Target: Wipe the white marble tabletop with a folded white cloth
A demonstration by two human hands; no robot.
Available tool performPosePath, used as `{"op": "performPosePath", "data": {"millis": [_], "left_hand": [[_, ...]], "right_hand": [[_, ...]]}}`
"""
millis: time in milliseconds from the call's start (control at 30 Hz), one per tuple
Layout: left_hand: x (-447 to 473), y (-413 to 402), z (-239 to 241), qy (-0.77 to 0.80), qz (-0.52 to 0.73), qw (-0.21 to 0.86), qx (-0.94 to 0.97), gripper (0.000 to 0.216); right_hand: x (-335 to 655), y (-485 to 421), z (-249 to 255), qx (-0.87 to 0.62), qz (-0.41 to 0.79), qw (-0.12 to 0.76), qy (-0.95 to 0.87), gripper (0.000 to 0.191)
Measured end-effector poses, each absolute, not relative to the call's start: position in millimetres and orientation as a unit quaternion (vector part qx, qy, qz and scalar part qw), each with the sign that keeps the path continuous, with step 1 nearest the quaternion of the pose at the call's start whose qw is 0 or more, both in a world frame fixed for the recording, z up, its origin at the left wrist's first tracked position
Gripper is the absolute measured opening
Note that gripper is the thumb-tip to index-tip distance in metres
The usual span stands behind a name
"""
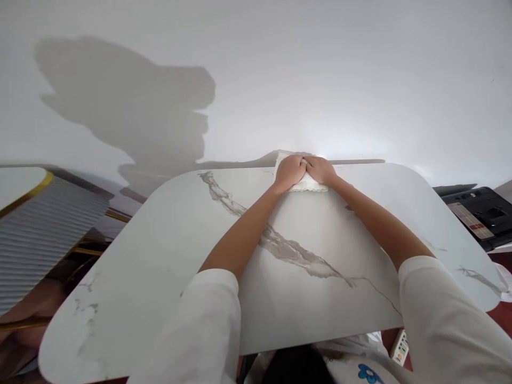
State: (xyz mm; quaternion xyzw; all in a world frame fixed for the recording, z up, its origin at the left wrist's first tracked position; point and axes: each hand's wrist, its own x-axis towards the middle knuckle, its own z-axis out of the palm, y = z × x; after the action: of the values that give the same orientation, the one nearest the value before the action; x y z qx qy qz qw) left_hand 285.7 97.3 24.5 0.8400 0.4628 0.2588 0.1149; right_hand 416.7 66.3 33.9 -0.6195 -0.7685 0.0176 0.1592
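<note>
Both arms reach across a white marble-patterned table point(192, 245) to its far edge by the wall. A white cloth point(310, 184) with a scalloped edge lies there, partly on the tabletop, its back corner up near the wall. My left hand point(291, 172) is closed on the cloth, fingers curled and knuckles toward the middle. Right beside it, touching it, my right hand point(321, 169) is closed on the same cloth. The fingertips of both hands are hidden in the folds.
A pale wall point(256, 80) rises directly behind the table. At left stands a ribbed grey cabinet point(52, 229) with gold trim. A black device point(486, 213) sits past the right end. Below the front edge is a white power strip point(399, 348).
</note>
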Motion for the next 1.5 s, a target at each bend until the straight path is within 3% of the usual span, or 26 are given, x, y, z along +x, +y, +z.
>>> {"op": "performPosePath", "data": {"millis": [467,1100,1500], "left_hand": [[276,52,20,0.421,0.251,0.019,0.871,0.042],[216,-153,12,0.397,0.231,0.085,0.884,0.052],[293,-215,10,0.404,0.268,0.137,0.864,0.059]], "right_hand": [[406,23,26,-0.601,-0.031,0.147,-0.785,0.050],[353,-194,23,-0.619,-0.006,0.148,-0.771,0.054],[443,-243,30,-0.586,0.027,0.145,-0.797,0.055]]}}
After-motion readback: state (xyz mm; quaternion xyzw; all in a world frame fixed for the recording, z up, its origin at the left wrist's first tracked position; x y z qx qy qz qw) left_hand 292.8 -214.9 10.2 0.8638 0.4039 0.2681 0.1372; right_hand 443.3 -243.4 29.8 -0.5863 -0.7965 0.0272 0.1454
